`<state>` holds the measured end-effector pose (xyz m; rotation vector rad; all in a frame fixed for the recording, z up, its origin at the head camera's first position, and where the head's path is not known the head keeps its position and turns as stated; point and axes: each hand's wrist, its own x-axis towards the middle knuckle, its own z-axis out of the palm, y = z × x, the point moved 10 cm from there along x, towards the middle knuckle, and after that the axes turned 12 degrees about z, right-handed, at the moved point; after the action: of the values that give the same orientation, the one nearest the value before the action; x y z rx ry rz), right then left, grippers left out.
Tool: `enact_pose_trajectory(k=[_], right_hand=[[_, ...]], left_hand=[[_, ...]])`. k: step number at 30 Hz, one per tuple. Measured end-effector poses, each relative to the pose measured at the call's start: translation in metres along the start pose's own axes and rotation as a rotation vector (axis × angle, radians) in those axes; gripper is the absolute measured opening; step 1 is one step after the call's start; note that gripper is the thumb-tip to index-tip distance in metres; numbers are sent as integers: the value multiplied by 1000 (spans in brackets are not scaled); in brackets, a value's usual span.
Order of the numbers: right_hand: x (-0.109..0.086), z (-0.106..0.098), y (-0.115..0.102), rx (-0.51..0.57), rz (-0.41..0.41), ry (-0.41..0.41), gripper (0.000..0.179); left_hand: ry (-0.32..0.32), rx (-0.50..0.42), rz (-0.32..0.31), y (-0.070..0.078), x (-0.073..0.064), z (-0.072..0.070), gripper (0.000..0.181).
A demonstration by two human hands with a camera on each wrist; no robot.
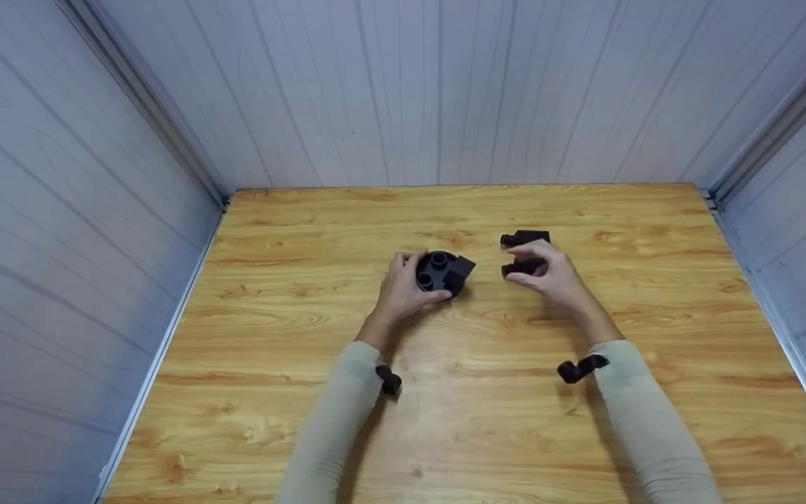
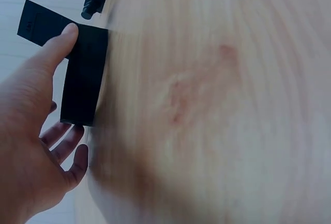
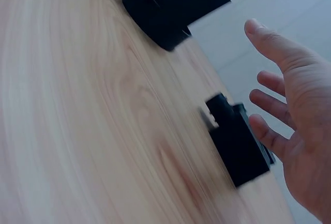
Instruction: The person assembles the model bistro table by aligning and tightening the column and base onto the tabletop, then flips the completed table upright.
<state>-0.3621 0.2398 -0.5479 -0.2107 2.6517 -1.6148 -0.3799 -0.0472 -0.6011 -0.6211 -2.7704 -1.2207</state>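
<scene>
Nearest the wearer, two pale sleeves [image 1: 329,423] come in over the wooden table [image 1: 487,392], each with a dark clip [image 1: 582,368] near its cuff. Beyond them, the right hand [image 1: 555,280] has its thumb and fingers parted around the near block [image 1: 525,267]; they look slack rather than squeezed, and I cannot tell whether any fingertip touches it. That block lies in the gap between thumb and forefinger, long axis running roughly crosswise, its narrow knob pointing left, past the fingertips, toward the round base. The right hand is by far the nearer to it. Well apart to the left, the left hand [image 1: 406,285] grips the round base [image 1: 439,277], thumb on the near rim, fingers around the other side; two short tubes and a raised block [image 1: 460,270] stand on it, the latter on the right. Farther off, the far block [image 1: 534,238] lies just behind the near one, knob likewise leftward.
</scene>
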Motion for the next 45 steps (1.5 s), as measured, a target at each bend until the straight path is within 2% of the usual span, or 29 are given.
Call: enact_pose_trajectory(k=[3, 8, 11, 15, 17, 20, 22, 24, 27, 29, 32, 36, 38, 42, 45], right_hand=[[-3, -10, 6, -3, 22, 12, 45], [-7, -20, 12, -6, 39, 19, 45], [-9, -24, 17, -8, 46, 24, 46], [-12, -29, 22, -20, 69, 31, 44], [-12, -31, 23, -30, 75, 35, 43], [-11, -35, 26, -46, 76, 48, 45], [-11, -36, 27, -58, 73, 49, 50], [-10, -37, 29, -70, 74, 47, 55], [-9, -36, 34, -81, 85, 28, 61], [-10, -36, 37, -83, 98, 14, 61], [-11, -35, 42, -90, 111, -2, 60], [-12, -33, 46, -116, 115, -10, 58], [-12, -32, 47, -126, 108, -6, 57], [-10, -29, 49, -130, 93, -17, 53], [-10, -25, 52, -148, 96, -28, 47]], left_hand=[[-10, -28, -6, -1, -1, 0, 105], [-73, -67, 59, -10, 4, 4, 106], [-127, -120, 81, -19, 7, 8, 105], [-149, -159, 102, -31, 12, 15, 102], [-143, -150, 101, -31, 12, 16, 103], [-113, -132, 59, -21, 7, 11, 106], [-70, -107, 30, -12, 2, 5, 106], [-39, -99, -10, -3, -3, -1, 103], [-20, -81, -41, 1, -7, -4, 94], [-37, -84, -62, -2, -7, -2, 89], [-69, -79, -50, -12, -4, 3, 83], [-129, -94, 9, -24, 3, 10, 80], [-152, -134, 43, -31, 5, 12, 76], [-191, -229, 35, -16, 0, 3, 69], [-194, -251, 32, -6, -2, -1, 67]])
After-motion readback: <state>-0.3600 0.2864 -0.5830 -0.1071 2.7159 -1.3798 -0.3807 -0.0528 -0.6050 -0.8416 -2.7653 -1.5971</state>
